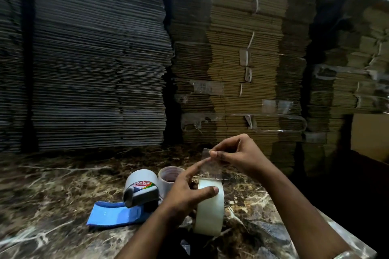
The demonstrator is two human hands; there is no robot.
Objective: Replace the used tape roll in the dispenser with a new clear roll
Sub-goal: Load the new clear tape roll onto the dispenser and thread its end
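Note:
My left hand (pixel 185 191) grips a full clear tape roll (pixel 209 208), held upright on edge above the marble counter, thumb across its outer face. My right hand (pixel 233 155) pinches the loose tape end (pixel 210 166) and holds it pulled up from the roll. To the left lies the tape dispenser (pixel 141 194), dark grey with a blue handle (pixel 115 214), resting on the counter with a roll in it that carries a red label. A nearly used roll core (pixel 168 176) stands just behind the dispenser.
The marble counter (pixel 52 195) stretches left and toward me. Tall stacks of flattened cardboard (pixel 231 69) wall off the back, grey ones (pixel 94 59) at left. A scrap of clear tape (pixel 185 245) lies near the counter's front edge.

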